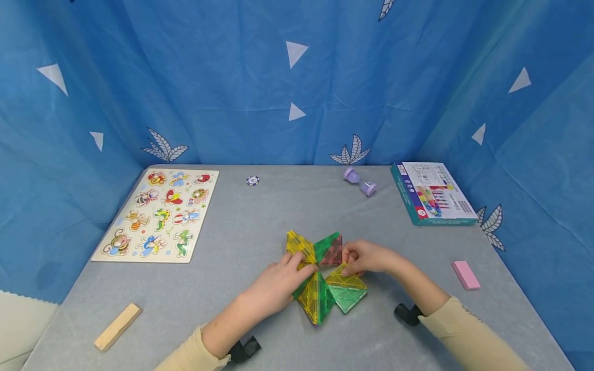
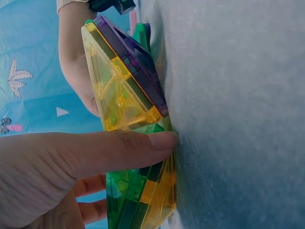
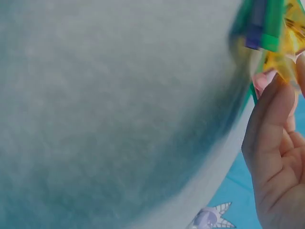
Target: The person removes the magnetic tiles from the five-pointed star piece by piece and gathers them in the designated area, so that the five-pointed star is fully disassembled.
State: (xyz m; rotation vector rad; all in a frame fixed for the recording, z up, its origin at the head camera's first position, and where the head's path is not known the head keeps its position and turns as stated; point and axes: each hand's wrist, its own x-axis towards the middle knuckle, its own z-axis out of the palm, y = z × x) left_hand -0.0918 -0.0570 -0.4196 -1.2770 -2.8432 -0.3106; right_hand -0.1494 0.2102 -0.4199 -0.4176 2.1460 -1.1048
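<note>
Translucent triangular magnetic tiles (image 1: 308,299), green, yellow and red, form a star-like cluster at the middle of the table. On its left side my left hand (image 1: 280,281) grips the cluster, thumb on the near side and fingers beyond; the left wrist view shows the thumb lying across a green and yellow part. My right hand (image 1: 371,256) pinches the corner of a yellow triangle tile (image 1: 345,280) on the cluster's right, bordered by a light green tile (image 1: 348,298). Behind it stands a red tile (image 1: 332,252). Purple tiles (image 2: 136,67) show low in the left wrist view.
At the back left lies an insect puzzle board (image 1: 199,226). A wooden block (image 1: 118,327) is at front left, a poker chip (image 1: 252,180) and a purple hourglass (image 1: 360,182) at the back. To the right are a boxed game (image 1: 433,193) and a pink block (image 1: 466,275).
</note>
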